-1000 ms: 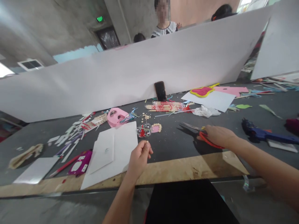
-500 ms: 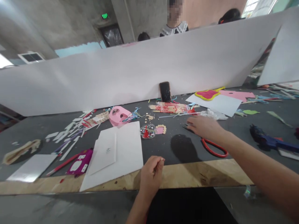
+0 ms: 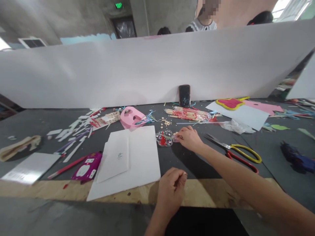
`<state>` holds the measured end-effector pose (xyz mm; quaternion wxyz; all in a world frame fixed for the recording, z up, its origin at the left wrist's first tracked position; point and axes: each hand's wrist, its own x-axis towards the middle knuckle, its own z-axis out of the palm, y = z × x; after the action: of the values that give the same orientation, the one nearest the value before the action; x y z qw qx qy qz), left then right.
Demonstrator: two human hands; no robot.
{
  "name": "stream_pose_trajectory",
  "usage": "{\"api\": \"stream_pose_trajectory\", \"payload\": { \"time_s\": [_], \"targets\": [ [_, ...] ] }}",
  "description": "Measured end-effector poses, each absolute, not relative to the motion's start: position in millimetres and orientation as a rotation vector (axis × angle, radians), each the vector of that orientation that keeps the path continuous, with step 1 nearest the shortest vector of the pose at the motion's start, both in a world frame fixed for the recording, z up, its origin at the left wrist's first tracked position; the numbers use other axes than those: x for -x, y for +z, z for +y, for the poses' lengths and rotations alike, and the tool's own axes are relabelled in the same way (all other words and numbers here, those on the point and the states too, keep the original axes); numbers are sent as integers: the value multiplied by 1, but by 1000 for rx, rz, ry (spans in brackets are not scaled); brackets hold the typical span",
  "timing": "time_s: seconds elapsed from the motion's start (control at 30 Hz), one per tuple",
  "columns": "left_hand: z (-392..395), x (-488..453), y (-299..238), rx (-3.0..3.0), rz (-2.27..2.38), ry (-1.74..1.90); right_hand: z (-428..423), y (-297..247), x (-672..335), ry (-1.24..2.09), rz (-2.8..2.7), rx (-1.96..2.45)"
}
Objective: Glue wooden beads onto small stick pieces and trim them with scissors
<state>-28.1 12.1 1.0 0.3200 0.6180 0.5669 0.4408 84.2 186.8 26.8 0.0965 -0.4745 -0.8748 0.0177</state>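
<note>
At the table's front edge, my left hand (image 3: 172, 188) is closed with thumb and forefinger pressed together. A pale speck shows at its fingertips, too small to name. My right hand (image 3: 190, 138) reaches across the table, its fingers closed on a small pink piece (image 3: 176, 139) edged with pale bits, which it mostly covers. Touching that piece on the left is a clear oval packet (image 3: 164, 138) with red and dark bits inside. Scissors (image 3: 228, 146) with one yellow and one red handle lie right of my right hand. Behind the packet are scattered small pale pieces (image 3: 166, 122).
White sheets (image 3: 144, 157) and a purple pack (image 3: 86, 166) lie at left, with paper strips and a pink mask (image 3: 133, 117) beyond. A bundle of sticks (image 3: 188, 113) and a phone (image 3: 184, 95) stand before the white partition (image 3: 147, 72). People are behind it.
My right hand has left the scissors and moved left to the small pink piece. My left hand keeps its closed pose. The view has shifted slightly.
</note>
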Motion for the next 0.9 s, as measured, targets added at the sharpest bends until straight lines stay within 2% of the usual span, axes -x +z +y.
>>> {"api": "stream_pose_trajectory", "payload": {
  "time_s": [0.33, 0.57, 0.9],
  "targets": [
    [13, 30, -1, -1596, 1476, 1164, 184, 34, -82, -18, -2595, 1436],
    [12, 33, -6, -1550, 1396, 1225, 169, 44, -144, -116, -2529, 1561],
    [9, 31, -17, -1509, 1474, 1173, 153, 42, -209, -70, -2478, 1594]
  ]
}}
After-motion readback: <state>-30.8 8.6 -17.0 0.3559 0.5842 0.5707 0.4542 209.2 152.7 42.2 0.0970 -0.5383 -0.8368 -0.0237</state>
